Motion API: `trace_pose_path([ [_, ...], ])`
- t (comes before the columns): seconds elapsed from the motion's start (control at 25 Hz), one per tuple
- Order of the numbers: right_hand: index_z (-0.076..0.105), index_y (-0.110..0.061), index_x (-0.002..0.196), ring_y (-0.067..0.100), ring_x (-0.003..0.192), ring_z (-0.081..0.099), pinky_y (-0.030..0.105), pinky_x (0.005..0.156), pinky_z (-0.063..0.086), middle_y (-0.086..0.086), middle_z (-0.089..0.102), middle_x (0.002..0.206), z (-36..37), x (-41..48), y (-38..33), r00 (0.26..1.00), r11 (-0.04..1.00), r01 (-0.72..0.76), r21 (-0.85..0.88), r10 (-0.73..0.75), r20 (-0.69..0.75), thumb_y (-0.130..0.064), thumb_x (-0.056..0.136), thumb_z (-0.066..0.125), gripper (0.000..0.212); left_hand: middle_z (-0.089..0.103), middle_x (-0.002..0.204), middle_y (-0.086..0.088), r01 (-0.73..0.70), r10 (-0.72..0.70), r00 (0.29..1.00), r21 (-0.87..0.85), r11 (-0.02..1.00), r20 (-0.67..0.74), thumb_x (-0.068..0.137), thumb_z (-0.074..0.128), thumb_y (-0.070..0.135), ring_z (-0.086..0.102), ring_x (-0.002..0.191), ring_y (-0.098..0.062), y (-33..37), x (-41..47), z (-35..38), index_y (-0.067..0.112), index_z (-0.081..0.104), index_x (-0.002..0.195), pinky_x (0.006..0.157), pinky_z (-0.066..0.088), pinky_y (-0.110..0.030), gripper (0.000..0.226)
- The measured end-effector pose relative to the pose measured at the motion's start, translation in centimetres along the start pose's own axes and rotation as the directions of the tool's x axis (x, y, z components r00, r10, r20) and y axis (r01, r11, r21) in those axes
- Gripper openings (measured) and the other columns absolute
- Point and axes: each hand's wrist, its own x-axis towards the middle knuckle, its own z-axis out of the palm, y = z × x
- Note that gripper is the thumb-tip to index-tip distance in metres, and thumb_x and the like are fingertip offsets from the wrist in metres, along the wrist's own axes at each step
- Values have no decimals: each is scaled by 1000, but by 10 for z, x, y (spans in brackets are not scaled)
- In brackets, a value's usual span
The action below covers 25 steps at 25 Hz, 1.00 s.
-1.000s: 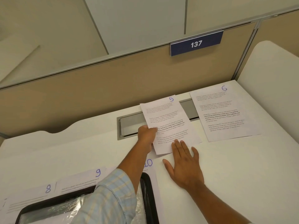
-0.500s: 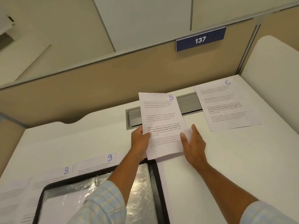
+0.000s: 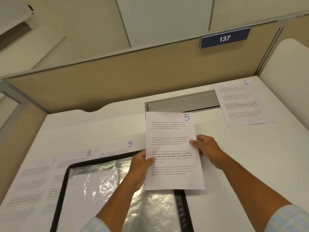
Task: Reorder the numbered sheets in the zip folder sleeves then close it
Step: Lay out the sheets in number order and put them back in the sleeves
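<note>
Centre frame: left hand [image 3: 140, 166] and right hand [image 3: 208, 149] pinch the side edges of sheet 5 [image 3: 172, 146], held over the open folder [image 3: 63, 185] at lower centre. Likely step: filing it. Next, its bottom edge must enter a clear sleeve [image 3: 100, 190].

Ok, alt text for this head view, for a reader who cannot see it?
The left hand and right hand hold sheet 5 by its side edges over the right edge of an open zip folder on a white desk. Beyond the folder's far edge show sheet 8 and sheet 9; sheet 6 lies apart, far right.
</note>
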Motion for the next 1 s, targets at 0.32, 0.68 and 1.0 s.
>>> trace_pose_path([
  [0.32, 72, -10, 122, 30, 103, 77, 49, 92, 61, 7, 78, 114, 53, -39, 18, 985, 998, -64, 23, 59, 163, -12, 99, 68, 23, 78, 116, -8, 18, -18, 1000, -18, 1000, 11, 102, 60, 1, 75, 106, -32, -35, -40, -53, 15, 70, 125, 95, 59, -56, 29],
  [0.68, 71, -6, 119, 29, 94, 78, 46, 81, 64, 11, 78, 111, 98, -35, 8, 990, 995, -29, 91, 42, -136, -8, 98, 69, 21, 79, 101, 4, -125, 173, 980, 370, 921, -99, 99, 45, -8, 75, 98, -17, -39, -16, -119, 17, 75, 112, 91, 62, -38, 41],
  [1.0, 70, -18, 119, 24, 103, 75, 44, 85, 64, 0, 75, 118, 113, -26, -29, 946, 975, 86, 203, -15, -325, -11, 100, 68, 21, 65, 114, 4, -358, 478, 864, 858, 369, 155, 95, 66, 20, 50, 109, -20, -39, 30, -130, 19, 72, 110, 93, 45, -40, 16],
])
